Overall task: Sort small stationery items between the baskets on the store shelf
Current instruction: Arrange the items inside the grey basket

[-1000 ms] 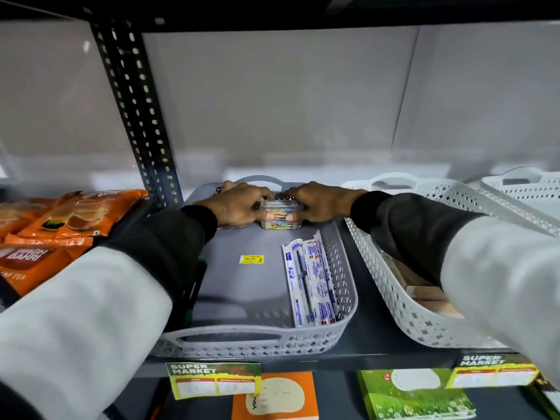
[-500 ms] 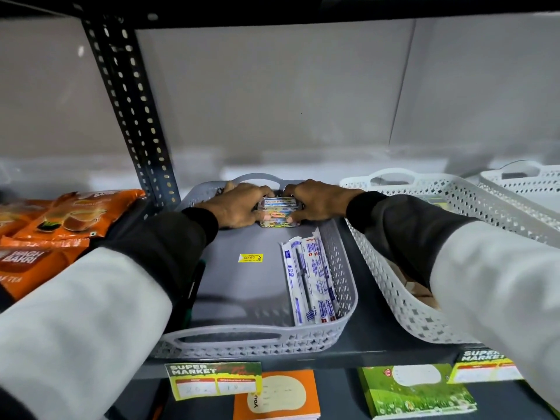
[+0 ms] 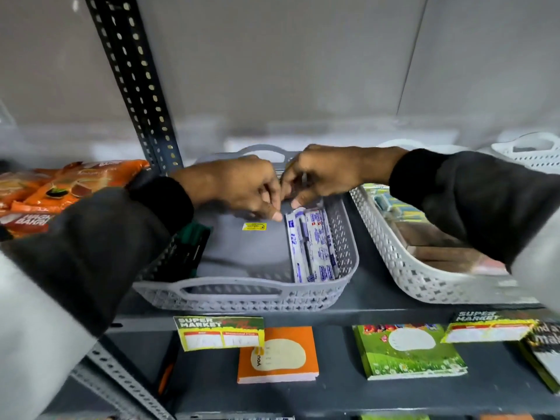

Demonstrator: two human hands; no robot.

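Both hands hover over the far half of the grey basket (image 3: 242, 294). My left hand (image 3: 242, 186) is curled, one fingertip down beside the far end of the pen packets (image 3: 312, 247) along the basket's right wall. My right hand (image 3: 327, 174) is bunched against it, thumb pointing down at the same packet end. Motion blur hides what, if anything, sits between the fingers. The small clear box is not visible. A yellow price sticker (image 3: 254, 226) lies on the basket floor. To the right stands a white basket (image 3: 403, 277) holding stationery items.
Orange snack packs (image 3: 60, 189) lie at the left, past a perforated black upright (image 3: 133, 83). Another white basket (image 3: 533, 153) sits at the far right. Price tags (image 3: 219, 333) hang on the shelf edge. An orange notepad (image 3: 278, 356) and a green notepad (image 3: 406, 351) lie on the shelf below.
The hands have come off the basket's far end towards me and now meet over the pen packets. The small clear box they held is out of sight. The view has tilted down.
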